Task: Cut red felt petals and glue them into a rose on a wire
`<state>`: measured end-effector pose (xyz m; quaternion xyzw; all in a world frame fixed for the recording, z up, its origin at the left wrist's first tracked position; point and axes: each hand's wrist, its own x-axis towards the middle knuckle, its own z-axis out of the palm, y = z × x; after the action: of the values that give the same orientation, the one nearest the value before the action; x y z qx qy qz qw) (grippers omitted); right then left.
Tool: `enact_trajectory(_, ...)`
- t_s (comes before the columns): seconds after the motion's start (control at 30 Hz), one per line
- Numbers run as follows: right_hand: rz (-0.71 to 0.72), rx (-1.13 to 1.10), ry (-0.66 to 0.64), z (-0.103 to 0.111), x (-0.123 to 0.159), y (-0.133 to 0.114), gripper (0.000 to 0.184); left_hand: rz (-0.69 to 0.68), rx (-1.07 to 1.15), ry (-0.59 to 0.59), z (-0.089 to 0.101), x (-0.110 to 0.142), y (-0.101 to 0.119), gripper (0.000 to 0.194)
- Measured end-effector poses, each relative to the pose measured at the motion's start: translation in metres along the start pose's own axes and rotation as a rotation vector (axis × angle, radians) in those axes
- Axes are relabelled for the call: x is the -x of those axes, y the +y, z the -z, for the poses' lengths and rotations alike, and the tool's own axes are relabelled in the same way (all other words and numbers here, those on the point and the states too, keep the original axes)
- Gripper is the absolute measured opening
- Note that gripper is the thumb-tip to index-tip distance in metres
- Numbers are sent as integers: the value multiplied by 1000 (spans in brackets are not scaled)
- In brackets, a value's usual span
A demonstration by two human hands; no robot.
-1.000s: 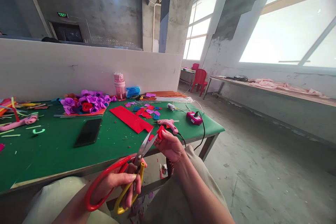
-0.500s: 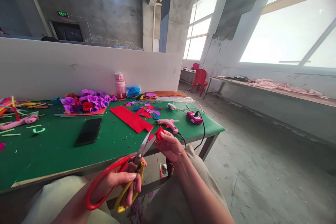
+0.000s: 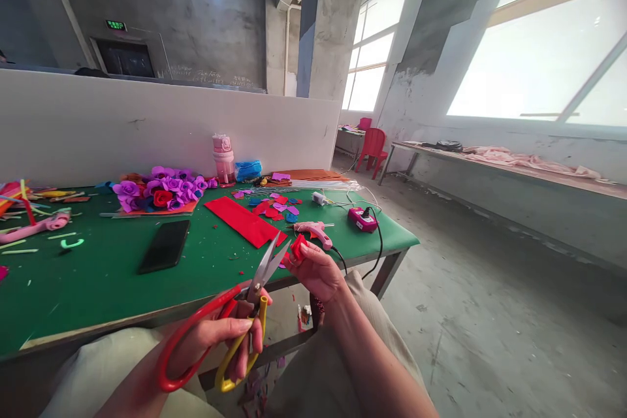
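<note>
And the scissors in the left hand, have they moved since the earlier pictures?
Yes, slightly: the scissors have shifted forward and a little left, judged against the phone, which lies where it did on the green table.

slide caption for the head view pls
Left hand with open red-and-yellow-handled scissors, right hand pinching a small red petal piece, at a green-topped worktable.

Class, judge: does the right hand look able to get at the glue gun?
Probably yes: the glue gun lies close beyond the right hand, nothing visibly between, though that hand holds a red piece.
</note>
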<state>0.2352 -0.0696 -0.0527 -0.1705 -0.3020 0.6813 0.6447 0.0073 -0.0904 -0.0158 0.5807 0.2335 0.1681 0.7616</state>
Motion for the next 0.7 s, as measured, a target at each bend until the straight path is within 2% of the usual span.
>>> enact_trajectory(0.3,-23,-47,72,0,-2,-3,20,32,-12,-48,3,-1,-4,29)
enact_trajectory(0.7,-10,-37,60,1,-2,-2,14,42,-38,-53,2,-2,0,33)
